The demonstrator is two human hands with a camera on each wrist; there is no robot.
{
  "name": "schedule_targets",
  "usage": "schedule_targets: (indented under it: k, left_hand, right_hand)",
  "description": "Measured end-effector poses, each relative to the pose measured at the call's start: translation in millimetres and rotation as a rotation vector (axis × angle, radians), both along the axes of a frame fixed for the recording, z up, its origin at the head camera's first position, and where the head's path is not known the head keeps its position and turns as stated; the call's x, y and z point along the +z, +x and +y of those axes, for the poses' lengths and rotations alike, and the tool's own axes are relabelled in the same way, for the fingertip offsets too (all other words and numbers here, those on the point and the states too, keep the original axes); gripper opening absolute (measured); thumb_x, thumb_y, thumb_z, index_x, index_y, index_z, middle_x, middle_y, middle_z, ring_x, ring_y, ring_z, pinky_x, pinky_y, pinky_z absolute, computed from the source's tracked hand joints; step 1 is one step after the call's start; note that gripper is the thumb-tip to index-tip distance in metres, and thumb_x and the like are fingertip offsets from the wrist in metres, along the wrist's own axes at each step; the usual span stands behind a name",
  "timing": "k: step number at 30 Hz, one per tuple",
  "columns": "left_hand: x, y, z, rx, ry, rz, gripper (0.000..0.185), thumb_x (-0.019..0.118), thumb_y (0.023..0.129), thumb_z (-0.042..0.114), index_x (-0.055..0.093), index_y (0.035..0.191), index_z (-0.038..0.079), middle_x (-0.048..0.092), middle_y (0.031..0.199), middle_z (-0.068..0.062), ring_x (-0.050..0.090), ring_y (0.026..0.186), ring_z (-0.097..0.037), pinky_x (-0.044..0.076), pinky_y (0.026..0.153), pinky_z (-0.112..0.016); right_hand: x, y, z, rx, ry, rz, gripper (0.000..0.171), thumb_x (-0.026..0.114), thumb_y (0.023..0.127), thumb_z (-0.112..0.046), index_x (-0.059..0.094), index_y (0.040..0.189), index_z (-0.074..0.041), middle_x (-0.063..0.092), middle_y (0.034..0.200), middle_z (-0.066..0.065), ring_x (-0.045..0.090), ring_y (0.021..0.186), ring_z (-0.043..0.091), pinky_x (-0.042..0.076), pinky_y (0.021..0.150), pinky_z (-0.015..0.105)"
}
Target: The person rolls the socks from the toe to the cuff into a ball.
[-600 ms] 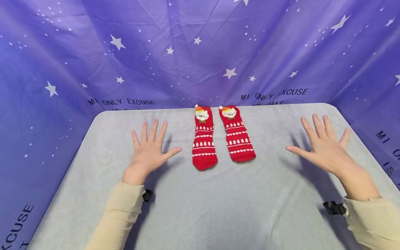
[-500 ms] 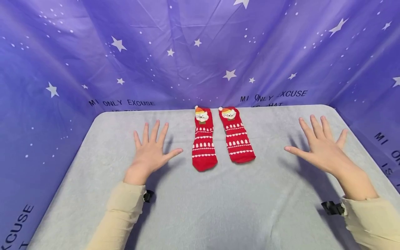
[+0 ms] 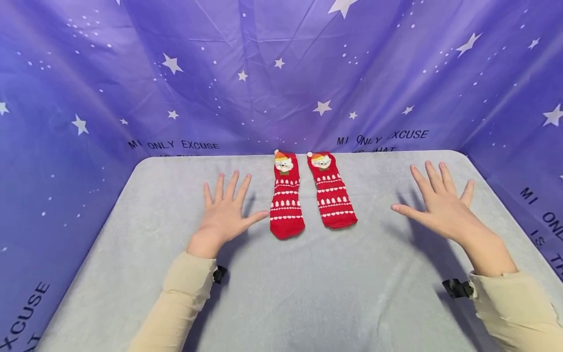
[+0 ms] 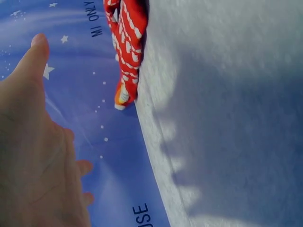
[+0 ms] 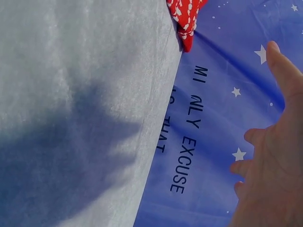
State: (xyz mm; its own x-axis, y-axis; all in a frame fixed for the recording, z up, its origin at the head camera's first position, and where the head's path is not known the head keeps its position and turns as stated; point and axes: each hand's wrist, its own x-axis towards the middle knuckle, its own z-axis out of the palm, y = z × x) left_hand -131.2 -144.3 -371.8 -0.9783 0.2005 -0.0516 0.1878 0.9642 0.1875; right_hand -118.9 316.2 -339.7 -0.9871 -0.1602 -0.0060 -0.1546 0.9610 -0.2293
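Two red socks with white tree patterns and cat faces lie side by side at the back middle of the grey table (image 3: 308,293): the left sock (image 3: 287,200) and the right sock (image 3: 332,194). My left hand (image 3: 226,213) hovers with fingers spread just left of the left sock, its thumb close to the sock's toe end. My right hand (image 3: 437,205) hovers spread to the right of the right sock, a gap apart. Neither hand holds anything. In the left wrist view a sock (image 4: 127,42) shows by the table's far edge, and in the right wrist view a sock's end (image 5: 186,19) shows.
A purple star-printed cloth (image 3: 281,73) with black lettering walls the table at the back and on both sides. The grey cloth surface stretches toward me in front of the socks. Beige sleeves (image 3: 176,303) cover both forearms.
Both hands have shifted inward toward the socks, the left hand more so, now with its thumb near the left sock. The socks have not moved.
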Motion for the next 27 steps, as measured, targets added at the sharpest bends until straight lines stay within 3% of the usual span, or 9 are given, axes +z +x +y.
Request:
schedule_targets:
  k: [12,19,27]
  left_hand:
    - [1.2,0.5,24,-0.06,0.039,0.021,0.103,0.046,0.083,0.082,0.007,0.161,0.028,0.004,0.17,-0.005,-0.006,0.155,-0.037,-0.008,0.12,-0.066]
    - [6.2,0.0,42,-0.085,0.03,0.001,0.104,0.044,0.083,0.083,0.005,0.161,0.027,0.006,0.17,-0.005,-0.004,0.156,-0.036,-0.006,0.122,-0.064]
    - [2.9,-2.3,67,-0.097,0.054,-0.033,0.103,0.048,0.083,0.082,0.01,0.161,0.026,0.013,0.168,-0.005,0.003,0.156,-0.035,0.0,0.124,-0.06]
  right_hand:
    - [7.2,-5.7,-9,-0.019,-0.003,-0.104,0.106,0.051,0.089,-0.073,-0.004,0.161,-0.018,0.003,0.165,0.026,-0.005,0.153,0.047,-0.006,0.104,0.083]
    - [7.4,-11.3,-18,0.017,-0.008,-0.096,0.104,0.052,0.09,-0.07,0.002,0.161,-0.013,0.006,0.164,0.029,0.002,0.152,0.047,-0.002,0.109,0.079]
    - [6.9,-23.1,-28,0.091,-0.017,-0.046,0.096,0.057,0.091,-0.062,0.016,0.159,-0.008,0.015,0.162,0.03,0.012,0.15,0.049,0.013,0.116,0.069]
